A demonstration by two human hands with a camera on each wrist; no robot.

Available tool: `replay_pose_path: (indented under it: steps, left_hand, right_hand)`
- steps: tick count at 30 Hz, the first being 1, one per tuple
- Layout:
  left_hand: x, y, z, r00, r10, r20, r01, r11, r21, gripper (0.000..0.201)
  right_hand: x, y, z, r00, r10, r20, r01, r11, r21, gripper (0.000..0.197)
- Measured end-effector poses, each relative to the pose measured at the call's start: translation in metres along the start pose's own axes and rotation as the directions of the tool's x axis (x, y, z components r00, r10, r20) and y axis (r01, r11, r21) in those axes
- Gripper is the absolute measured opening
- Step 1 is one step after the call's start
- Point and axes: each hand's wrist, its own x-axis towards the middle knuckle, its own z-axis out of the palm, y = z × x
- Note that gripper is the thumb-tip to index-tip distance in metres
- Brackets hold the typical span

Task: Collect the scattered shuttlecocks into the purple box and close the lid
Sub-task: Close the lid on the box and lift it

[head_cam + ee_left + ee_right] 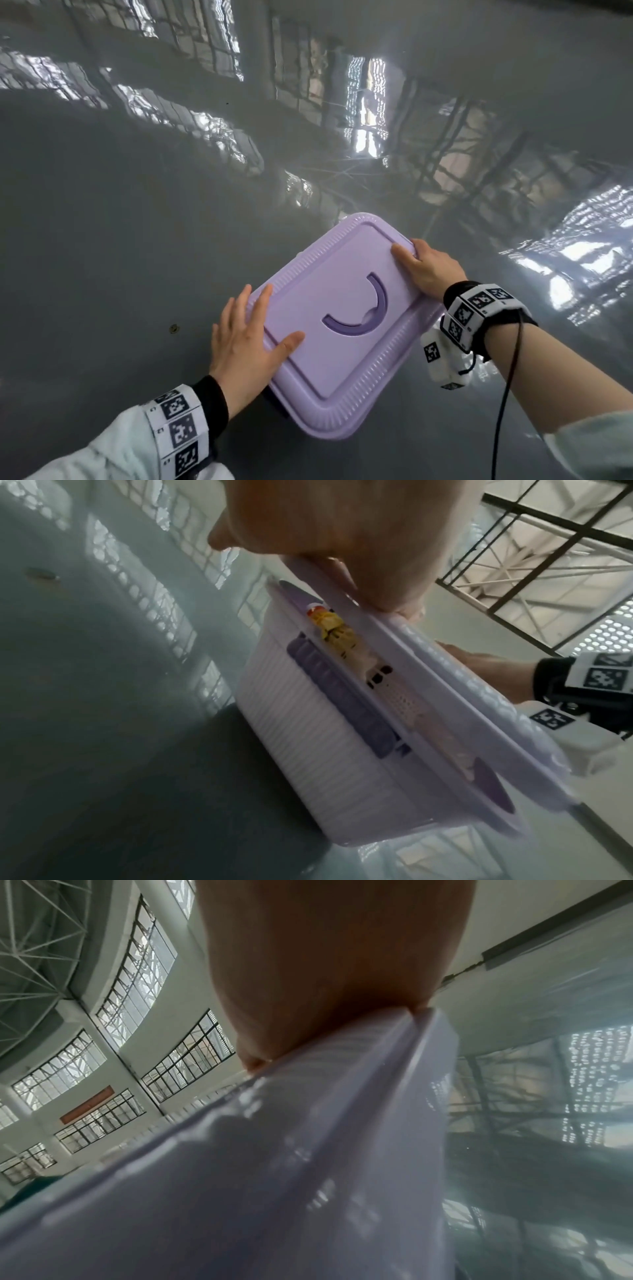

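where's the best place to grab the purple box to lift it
A judgement: by the dark curved handle recessed in the middle of the lid, from above. It sits central and its arc suits hooked fingers. First check the lid is latched; the left wrist view shows a gap under it. Otherwise take the box by both short ends.

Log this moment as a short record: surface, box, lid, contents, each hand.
surface: glossy grey floor
box: purple box, ribbed wall, on the floor
lid: purple lid on the box, not fully seated; gap shows in left wrist view
contents: yellow shuttlecock seen through the gap
left hand: flat, pressing the lid
right hand: on the lid's far edge, fingers over the rim
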Motion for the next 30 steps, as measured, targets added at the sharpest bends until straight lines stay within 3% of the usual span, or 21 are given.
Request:
replay_pose_path:
  steps: [2,6,10,15,22,26,30]
  left_hand:
    - [0.003,0.001,-0.001,1.0,0.016,-0.007,-0.016,1.0,-0.024,0.117]
    - [0.017,0.007,-0.019,0.992,0.122,-0.04,-0.118,0.989,0.089,0.118]
    - [0.029,0.014,-0.029,0.972,0.222,-0.082,-0.215,0.973,0.078,0.095]
    - [0.034,0.01,-0.023,0.966,0.223,-0.134,-0.218,0.975,0.05,0.094]
    - [0.03,-0.005,-0.007,0.987,0.161,-0.009,-0.161,0.987,-0.025,0.107]
    - [0.034,-0.001,-0.018,0.985,0.166,-0.051,-0.166,0.986,0.012,0.101]
    - [0.049,0.006,-0.042,0.984,0.15,-0.098,-0.155,0.987,-0.049,0.077]
  right_hand:
    - [0.003,0.003,0.0,1.0,0.005,0.008,-0.005,1.0,0.02,0.058]
    - [0.012,0.005,0.0,1.0,0.018,0.026,-0.018,1.0,0.005,0.057]
    - [0.016,-0.003,-0.006,1.0,-0.004,-0.006,0.004,1.0,0.002,0.053]
    - [0.02,-0.002,-0.008,1.0,-0.007,0.003,0.007,1.0,-0.004,0.054]
    - [0.018,-0.001,-0.004,0.999,0.002,0.049,-0.002,1.0,0.016,0.057]
    - [0.023,-0.006,-0.006,0.999,-0.007,0.051,0.007,1.0,0.002,0.059]
    - [0.02,-0.001,0.002,0.999,0.004,0.038,-0.003,1.0,-0.018,0.058]
